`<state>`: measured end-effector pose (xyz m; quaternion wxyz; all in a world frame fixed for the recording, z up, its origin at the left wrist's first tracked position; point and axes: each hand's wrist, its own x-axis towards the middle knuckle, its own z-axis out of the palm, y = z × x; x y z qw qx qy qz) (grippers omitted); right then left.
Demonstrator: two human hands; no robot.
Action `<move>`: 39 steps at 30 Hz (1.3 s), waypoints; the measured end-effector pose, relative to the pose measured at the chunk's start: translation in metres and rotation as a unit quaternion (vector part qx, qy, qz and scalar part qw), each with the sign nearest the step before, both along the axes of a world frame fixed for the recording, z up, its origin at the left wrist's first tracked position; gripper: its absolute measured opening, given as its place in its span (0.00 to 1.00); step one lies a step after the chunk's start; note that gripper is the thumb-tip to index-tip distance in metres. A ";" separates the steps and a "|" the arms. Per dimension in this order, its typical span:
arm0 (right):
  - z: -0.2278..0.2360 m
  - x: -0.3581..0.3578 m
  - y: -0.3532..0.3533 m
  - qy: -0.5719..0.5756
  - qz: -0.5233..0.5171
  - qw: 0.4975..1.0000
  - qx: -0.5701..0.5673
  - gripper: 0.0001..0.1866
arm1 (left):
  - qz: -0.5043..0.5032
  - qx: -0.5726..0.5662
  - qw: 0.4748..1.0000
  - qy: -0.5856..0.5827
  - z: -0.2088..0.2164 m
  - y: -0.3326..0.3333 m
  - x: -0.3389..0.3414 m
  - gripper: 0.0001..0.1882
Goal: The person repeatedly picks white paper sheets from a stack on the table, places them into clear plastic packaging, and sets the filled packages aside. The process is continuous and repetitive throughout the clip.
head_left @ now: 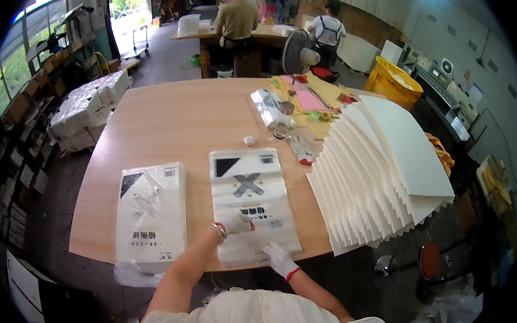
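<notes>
A stack of clear printed plastic bags (252,200) with a crossed-pencil picture lies in front of me at the table's near edge. My left hand (236,224), in a white glove with a bracelet at the wrist, rests flat on the bags; a small red patch shows beside its fingers. At their lower right corner is my right hand (278,258), in a white glove with a red cuff, its fingers stretched out over the plastic. To the left lies a pile of filled paper packs (152,215) in clear wrapping. Fanned stacks of white paper (363,184) stand at the right.
Beyond the bags are a small white block (249,141), a spare glove (300,149), a tape roll (285,108) and yellow sheets (320,101). A yellow sack (393,83) stands past the table's right corner. Two people work at the back near a fan (297,51).
</notes>
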<state>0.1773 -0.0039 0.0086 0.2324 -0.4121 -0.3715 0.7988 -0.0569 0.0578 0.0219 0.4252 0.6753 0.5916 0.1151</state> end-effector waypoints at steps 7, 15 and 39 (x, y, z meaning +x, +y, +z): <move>-0.015 -0.030 0.005 0.040 -0.167 0.981 -0.084 0.16 | 0.056 0.109 0.985 0.119 0.029 -0.043 0.035 0.14; -0.024 -0.016 -0.016 0.013 -0.319 0.942 -0.108 0.18 | -0.002 0.232 0.969 0.086 -0.018 -0.052 0.039 0.08; 0.000 -0.048 0.072 -0.363 0.033 0.732 0.575 0.15 | 0.161 0.399 0.902 -0.042 0.090 -0.003 0.047 0.07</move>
